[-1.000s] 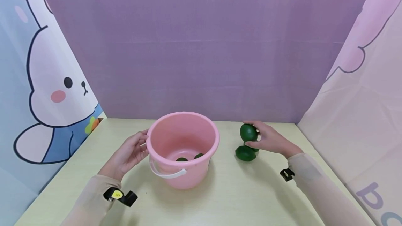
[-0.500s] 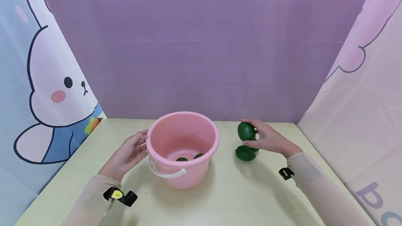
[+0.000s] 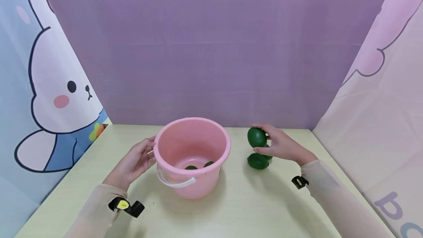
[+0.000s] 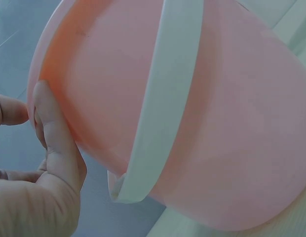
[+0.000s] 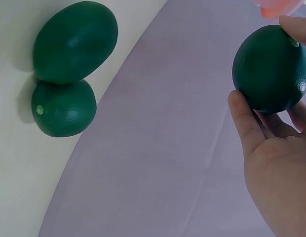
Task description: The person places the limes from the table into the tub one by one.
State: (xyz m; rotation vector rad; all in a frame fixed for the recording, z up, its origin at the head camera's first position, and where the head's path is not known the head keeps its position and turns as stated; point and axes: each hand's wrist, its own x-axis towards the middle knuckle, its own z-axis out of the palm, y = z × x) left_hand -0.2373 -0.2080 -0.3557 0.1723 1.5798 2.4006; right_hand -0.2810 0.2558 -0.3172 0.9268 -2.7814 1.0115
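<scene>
Bucket (image 3: 205, 186) stands steadied by the left hand (image 3: 133, 162), fingers pinching its rim at nine o'clock. The right hand's (image 3: 279, 145) fingers pinch a green fruit (image 3: 256, 137) towards two-thirty, edged slightly closer; the carry seems barely begun.

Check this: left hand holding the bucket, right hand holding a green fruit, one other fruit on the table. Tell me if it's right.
Wrong count: two other fruits lie on the table, as the right wrist view shows. The left hand does hold the bucket, the right hand a green fruit.
</scene>
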